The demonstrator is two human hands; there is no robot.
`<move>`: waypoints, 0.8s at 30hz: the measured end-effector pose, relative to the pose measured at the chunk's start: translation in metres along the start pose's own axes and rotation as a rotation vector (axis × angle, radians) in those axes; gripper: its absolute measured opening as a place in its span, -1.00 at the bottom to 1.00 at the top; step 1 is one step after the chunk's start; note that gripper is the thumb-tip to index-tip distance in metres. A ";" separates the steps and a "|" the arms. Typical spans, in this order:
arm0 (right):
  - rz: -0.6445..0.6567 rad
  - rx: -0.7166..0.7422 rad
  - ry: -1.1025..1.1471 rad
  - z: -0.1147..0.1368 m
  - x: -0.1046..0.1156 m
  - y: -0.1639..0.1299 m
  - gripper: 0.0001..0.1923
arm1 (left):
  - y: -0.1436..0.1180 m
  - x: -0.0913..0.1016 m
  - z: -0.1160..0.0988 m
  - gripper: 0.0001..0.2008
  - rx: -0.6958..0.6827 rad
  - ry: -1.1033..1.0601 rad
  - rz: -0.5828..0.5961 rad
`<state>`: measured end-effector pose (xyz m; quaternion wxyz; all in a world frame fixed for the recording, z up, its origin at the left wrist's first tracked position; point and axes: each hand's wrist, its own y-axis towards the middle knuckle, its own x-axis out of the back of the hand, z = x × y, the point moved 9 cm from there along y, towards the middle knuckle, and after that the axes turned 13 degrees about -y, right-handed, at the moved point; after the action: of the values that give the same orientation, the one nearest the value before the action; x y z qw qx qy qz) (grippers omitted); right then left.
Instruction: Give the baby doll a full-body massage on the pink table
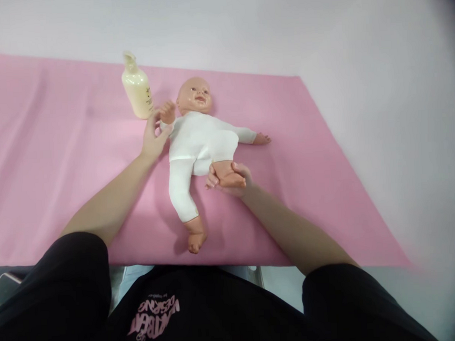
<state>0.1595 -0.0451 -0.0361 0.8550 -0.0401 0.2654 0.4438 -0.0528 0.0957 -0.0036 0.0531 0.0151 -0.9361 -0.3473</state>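
While the left hand pinches the doll sleeve at frame centre, the right hand, closed on its foot, should lift gently.

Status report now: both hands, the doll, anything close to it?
Left hand grips doll's raised arm. Right hand holds doll's bare foot, leg bent. Doll on its back on pink sheet. Lotion bottle upright beside the head, apart from doll.

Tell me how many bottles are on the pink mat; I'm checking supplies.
1. The bottle stands upright near the mat's far edge, just left of the doll's raised arm and beyond the left hand. No others show; the near edge is partly hidden.
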 end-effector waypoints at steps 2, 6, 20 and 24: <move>0.105 -0.005 -0.051 -0.002 -0.013 -0.002 -0.46 | 0.003 0.015 0.019 -0.25 0.051 -0.056 -0.112; 0.326 -0.134 -0.168 -0.015 -0.038 -0.009 -0.45 | 0.006 0.038 0.056 -0.29 0.178 -0.123 -0.228; 0.348 -0.166 -0.090 -0.023 -0.027 -0.015 -0.34 | -0.003 0.052 0.072 -0.48 0.336 -0.350 -0.437; 0.067 -0.147 0.057 -0.019 0.007 -0.011 -0.34 | 0.001 0.036 0.036 -0.46 0.109 -0.132 -0.245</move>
<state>0.1634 -0.0524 -0.0579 0.8264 -0.1064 0.2577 0.4892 -0.0921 0.1175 -0.0273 -0.0524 0.1090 -0.9462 -0.3001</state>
